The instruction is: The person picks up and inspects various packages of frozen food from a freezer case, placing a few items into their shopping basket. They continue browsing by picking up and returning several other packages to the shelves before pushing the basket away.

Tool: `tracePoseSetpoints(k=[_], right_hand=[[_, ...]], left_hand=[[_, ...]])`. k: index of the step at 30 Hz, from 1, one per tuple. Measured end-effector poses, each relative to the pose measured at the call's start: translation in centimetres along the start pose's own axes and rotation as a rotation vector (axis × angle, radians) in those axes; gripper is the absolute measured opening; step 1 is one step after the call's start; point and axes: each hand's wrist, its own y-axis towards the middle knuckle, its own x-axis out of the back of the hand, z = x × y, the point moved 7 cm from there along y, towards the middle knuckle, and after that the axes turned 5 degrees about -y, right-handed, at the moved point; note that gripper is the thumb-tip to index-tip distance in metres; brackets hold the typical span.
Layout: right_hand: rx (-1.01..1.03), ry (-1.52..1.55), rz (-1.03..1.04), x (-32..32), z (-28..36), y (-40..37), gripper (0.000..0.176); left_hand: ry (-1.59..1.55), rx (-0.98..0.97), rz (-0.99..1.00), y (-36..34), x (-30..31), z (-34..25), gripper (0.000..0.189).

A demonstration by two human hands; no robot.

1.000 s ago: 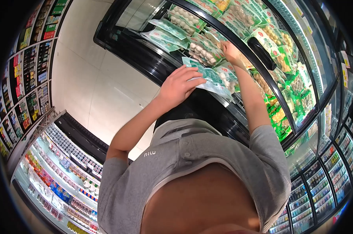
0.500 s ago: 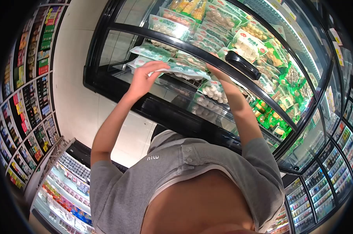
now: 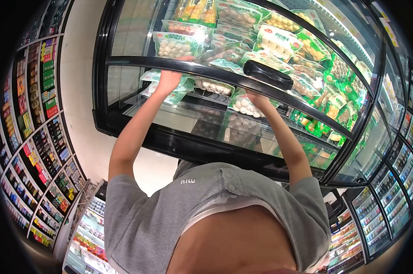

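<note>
Both my hands reach into a glass-fronted freezer, past its black frame bar [image 3: 206,72]. My left hand [image 3: 171,80] is over pale green-and-white bags [image 3: 173,97] at the left end; the bar and glass glare hide most of its fingers. Behind the bar, near that hand, lies a clear bag of white balls [image 3: 177,46]. My right hand [image 3: 257,97] is beside a bag of white balls [image 3: 246,107], below the black handle [image 3: 268,75], its fingertips hidden by the bar. I cannot tell what either hand grips. Between them sits another bag of pale balls [image 3: 213,86].
More green-and-white food bags [image 3: 277,43] fill the freezer to the back and right. Its thick black front edge [image 3: 179,141] runs between my body and the bags. Stocked shelves [image 3: 46,150] stand at the left, with glass-door cabinets [image 3: 384,205] at the right.
The flat bag that stretched between my hands no longer shows in front of the bar. Both hands have gone deeper, the fingers now behind the bar, and the camera view has shifted.
</note>
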Motion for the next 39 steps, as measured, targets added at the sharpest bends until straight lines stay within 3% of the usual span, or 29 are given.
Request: tracePoseSetpoints(k=[2, 4, 8, 9, 12, 15, 18, 19, 22, 25, 29, 33, 36, 39], right_hand=[[-0.081, 0.005, 0.051, 3.4, 2.2, -0.8, 0.035], [-0.437, 0.194, 0.394, 4.8, 3.3, -1.5, 0.024], [-0.177, 0.292, 0.272, 10.7, 7.1, -1.7, 0.022], [-0.139, 0.274, 0.237, 12.2, 7.9, -1.8, 0.021], [-0.247, 0.209, 0.23, 15.0, 7.2, -3.0, 0.022], [-0.399, 0.087, 0.2, 16.6, 4.8, -4.9, 0.023], [-0.381, 0.009, 0.215, 17.5, 4.3, -6.1, 0.023], [-0.381, -0.024, 0.22, 17.5, 4.1, -6.7, 0.023], [-0.433, 0.016, 0.237, 18.9, 5.2, -8.1, 0.022], [-0.505, 0.034, 0.24, 20.8, 5.9, -9.0, 0.02], [-0.642, -0.054, -0.018, 25.1, 6.3, -8.9, 0.012], [-0.681, -0.233, -0.396, 29.6, 6.9, -10.4, 0.012], [-0.554, -0.425, -0.491, 32.3, 8.8, -8.2, 0.012], [-0.571, -0.256, -0.672, 33.7, 9.3, -5.5, 0.014]], left_hand=[[0.011, -0.02, 0.02, 0.0, -0.4, -0.6, 0.023], [-0.001, -0.058, 0.031, -0.3, -0.6, -0.9, 0.023], [-0.097, -0.018, 0.045, -0.4, -1.0, -0.9, 0.023], [0.009, -0.115, 0.055, -0.1, -1.2, -1.2, 0.022], [0.195, -0.324, 0.056, 1.7, -1.9, -1.9, 0.022], [0.13, -0.365, -0.019, 3.7, -3.3, -2.0, 0.022], [0.163, -0.258, -0.132, 6.5, -4.2, -0.8, 0.024], [0.171, -0.575, -0.18, 7.0, -4.1, -3.6, 0.019], [0.002, -0.554, -0.129, 13.5, -4.8, -3.1, 0.021], [0.129, -0.259, -0.087, 18.8, -5.8, 0.5, 0.024], [-0.165, -0.576, -0.065, 20.3, -5.4, -0.7, 0.024], [-0.189, -0.164, -0.072, 21.9, -4.8, 2.7, 0.026], [0.01, -0.038, -0.069, 23.7, -4.6, 5.3, 0.033], [-0.021, 0.042, 0.039, 25.1, -6.0, 6.7, 0.033]])
